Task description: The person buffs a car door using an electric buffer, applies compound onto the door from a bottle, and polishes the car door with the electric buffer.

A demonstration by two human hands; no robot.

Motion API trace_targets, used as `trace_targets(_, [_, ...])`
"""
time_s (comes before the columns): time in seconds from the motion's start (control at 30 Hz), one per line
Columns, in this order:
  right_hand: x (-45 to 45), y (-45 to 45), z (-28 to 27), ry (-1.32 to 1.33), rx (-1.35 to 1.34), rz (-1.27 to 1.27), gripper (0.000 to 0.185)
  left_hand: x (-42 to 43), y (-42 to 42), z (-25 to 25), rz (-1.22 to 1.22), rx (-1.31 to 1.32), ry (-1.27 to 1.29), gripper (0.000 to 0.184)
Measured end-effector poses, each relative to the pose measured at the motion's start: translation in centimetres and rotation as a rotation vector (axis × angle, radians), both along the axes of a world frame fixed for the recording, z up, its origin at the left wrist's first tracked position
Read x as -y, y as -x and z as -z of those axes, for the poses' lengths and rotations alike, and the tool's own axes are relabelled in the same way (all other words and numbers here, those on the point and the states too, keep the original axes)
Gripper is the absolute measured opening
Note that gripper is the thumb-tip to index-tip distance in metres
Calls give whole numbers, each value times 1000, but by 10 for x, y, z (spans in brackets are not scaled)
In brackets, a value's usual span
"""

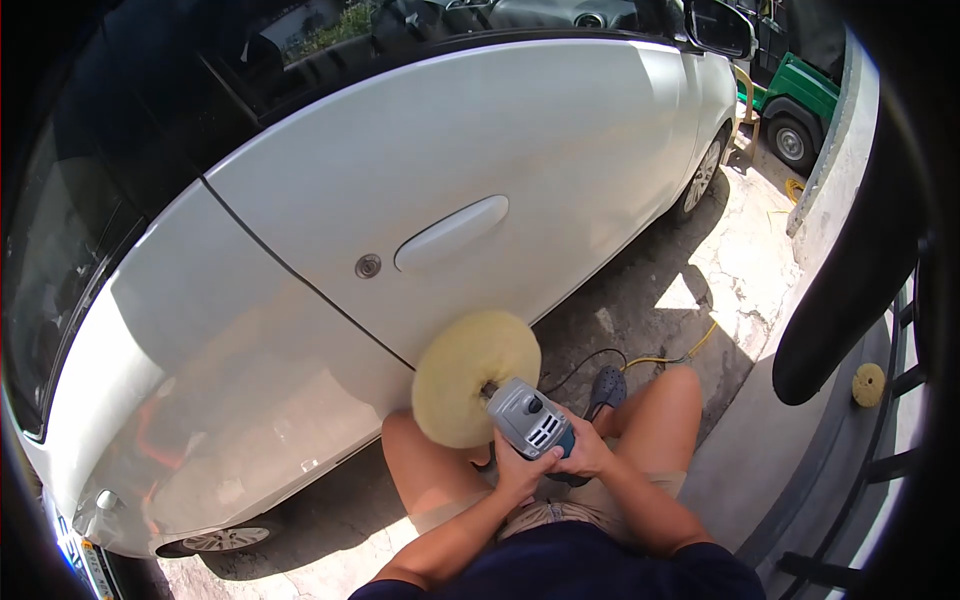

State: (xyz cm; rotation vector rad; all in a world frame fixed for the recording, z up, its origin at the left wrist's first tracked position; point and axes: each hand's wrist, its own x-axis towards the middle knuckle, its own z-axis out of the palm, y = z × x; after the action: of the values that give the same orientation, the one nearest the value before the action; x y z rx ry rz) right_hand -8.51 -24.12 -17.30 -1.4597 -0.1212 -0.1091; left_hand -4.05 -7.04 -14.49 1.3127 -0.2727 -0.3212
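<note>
A grey and blue power polisher (525,412) is held over my lap by both hands. My left hand (518,470) wraps round its left side, and my right hand (585,450) grips its right side and lower end. The round yellowish pad (476,379) on its shaft stands in front of the white car door (450,150); whether it touches the panel I cannot tell. Above the pad is the door handle (452,234), with a round lock (368,266) to its left.
A yellow cable (680,358) and a black cord (590,355) cross the ground beside my shoe (606,388). Another yellow pad (868,384) rests at the right by dark railings (895,467). A green vehicle (800,90) and a chair (745,110) stand at upper right.
</note>
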Motion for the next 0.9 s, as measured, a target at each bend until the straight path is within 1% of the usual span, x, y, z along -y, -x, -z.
trace_targets(0.07, [-11,8,-9,57,40,-16,119,-18,14,-18,-52,61,-36,95])
trace_targets(0.1, [-13,11,-20,141,109,-25,123,-37,15,-12,0,103,-127,98])
trace_targets(0.17, [-22,26,-18,187,43,-96,122,-57,25,-44,-13,99,-93,95])
trace_targets(0.2, [-28,35,-16,210,13,-129,121,-63,33,-68,-17,100,-76,94])
trace_targets(0.23, [-43,45,-11,154,-83,-107,115,-67,43,-94,-30,51,-57,92])
trace_targets(0.3, [-69,46,-9,199,-119,-89,106,-80,58,-122,-116,67,-111,96])
trace_targets(0.33, [-81,45,-18,222,-138,-79,102,-91,62,-129,-128,59,-106,100])
trace_targets(0.37, [-86,45,-26,217,-88,-112,101,-102,65,-136,-140,50,-101,105])
trace_targets(0.4, [-91,42,-42,209,-50,-143,101,-112,65,-134,-141,100,-83,113])
trace_targets(0.47, [-101,38,-67,189,21,-203,100,-131,53,-112,-105,286,-4,129])
trace_targets(0.5, [-105,35,-69,163,11,-287,101,-138,44,-108,-34,338,22,137])
trace_targets(0.53, [-109,33,-70,164,2,-347,101,-144,33,-109,59,372,48,138])
trace_targets(0.57, [-111,29,-69,170,-3,-407,102,-151,25,-111,141,346,75,137])
trace_targets(0.63, [-103,17,-82,168,-47,-544,104,-158,21,-109,130,330,72,131])
trace_targets(0.67, [-102,15,-82,166,-39,-545,100,-160,23,-108,121,321,75,128])
trace_targets(0.7, [-102,14,-79,164,-33,-548,96,-160,27,-109,95,274,71,117])
trace_targets(0.73, [-100,11,-75,164,-23,-549,93,-158,31,-110,76,218,90,115])
trace_targets(0.8, [-88,3,-76,189,26,-612,96,-152,37,-110,45,116,124,110])
trace_targets(0.83, [-77,-6,-81,204,39,-623,97,-154,40,-109,49,88,117,104])
trace_targets(0.87, [-63,-19,-89,217,53,-634,98,-153,40,-104,35,72,123,104])
trace_targets(0.9, [-48,-38,-100,168,68,-507,91,-153,42,-100,19,52,122,104])
